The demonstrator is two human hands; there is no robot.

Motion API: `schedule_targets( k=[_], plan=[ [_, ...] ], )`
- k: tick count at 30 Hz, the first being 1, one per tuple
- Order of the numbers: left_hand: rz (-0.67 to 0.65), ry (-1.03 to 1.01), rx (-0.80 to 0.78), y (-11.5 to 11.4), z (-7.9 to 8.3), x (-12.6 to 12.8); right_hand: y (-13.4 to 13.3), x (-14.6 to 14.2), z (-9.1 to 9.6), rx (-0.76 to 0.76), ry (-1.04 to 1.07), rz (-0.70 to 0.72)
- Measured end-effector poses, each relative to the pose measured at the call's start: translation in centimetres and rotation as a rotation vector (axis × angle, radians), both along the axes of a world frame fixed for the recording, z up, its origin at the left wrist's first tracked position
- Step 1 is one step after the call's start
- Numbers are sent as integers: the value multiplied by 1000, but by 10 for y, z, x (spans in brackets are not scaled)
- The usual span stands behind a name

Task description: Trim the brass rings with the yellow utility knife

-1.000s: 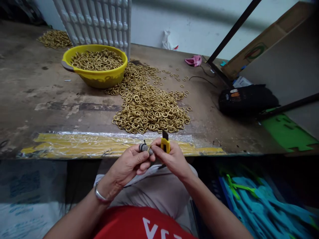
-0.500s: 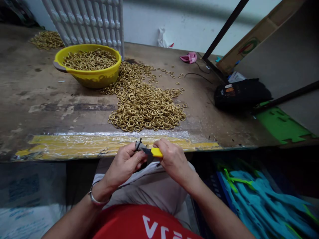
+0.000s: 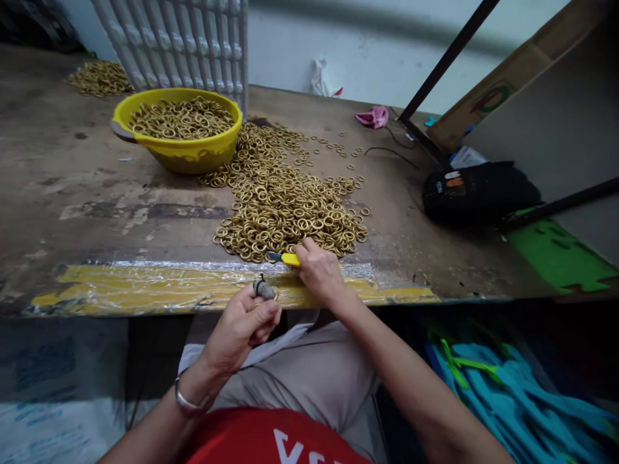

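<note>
My right hand (image 3: 318, 270) is closed on a yellow utility knife (image 3: 286, 258) and rests at the near edge of a big pile of brass rings (image 3: 285, 206) on the worn wooden table (image 3: 87, 200). The knife's blade end points left. My left hand (image 3: 242, 325) hovers over my lap just below the table edge, its fingers pinched on a small grey thing with a black tip (image 3: 264, 288), which I cannot name. A metal bangle sits on the left wrist.
A yellow basin (image 3: 178, 132) full of rings stands at the back left, with a white plastic crate behind it. Another ring heap (image 3: 99, 77) lies far left. A black bag (image 3: 478, 190) and cardboard are at right. Yellow tape under plastic film (image 3: 145, 287) covers the near edge.
My right hand has moved up and away from the left hand, carrying the knife to the ring pile. The left hand stays over my lap, still pinching the small grey thing.
</note>
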State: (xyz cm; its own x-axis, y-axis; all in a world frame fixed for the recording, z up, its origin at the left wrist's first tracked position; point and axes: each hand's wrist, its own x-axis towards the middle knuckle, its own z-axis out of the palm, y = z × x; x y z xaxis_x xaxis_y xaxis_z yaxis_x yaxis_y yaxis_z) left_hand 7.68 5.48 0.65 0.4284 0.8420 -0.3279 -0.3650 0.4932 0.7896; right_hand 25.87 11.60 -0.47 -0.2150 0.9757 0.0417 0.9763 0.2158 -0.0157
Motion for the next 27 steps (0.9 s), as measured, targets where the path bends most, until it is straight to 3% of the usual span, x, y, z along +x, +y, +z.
schedule_targets(
  k=[4,6,9,12,15,18,22,27],
  plan=[
    [2,-62,-43,1,-2,-15,12,-4,-8,-14,14,-10],
    [-13,-101,-105,3,-5,-19,10,-1,-6,-3,119,-30],
    [10,-94,-152,8,-10,-18,-5,2,2,-46,652,-86],
    [39,-61,-139,13,-13,-9,-27,-4,13,-300,1312,-189],
    [2,-77,-100,14,-14,-2,-49,-16,18,-526,1663,-312],
    [-21,-67,-84,13,-11,0,-63,-26,17,-542,1750,-368],
    [9,27,-60,10,-2,-4,-71,-28,19,-501,1652,-290],
    [-56,148,82,7,7,-9,-73,-21,27,-264,1415,-164]
  ],
)
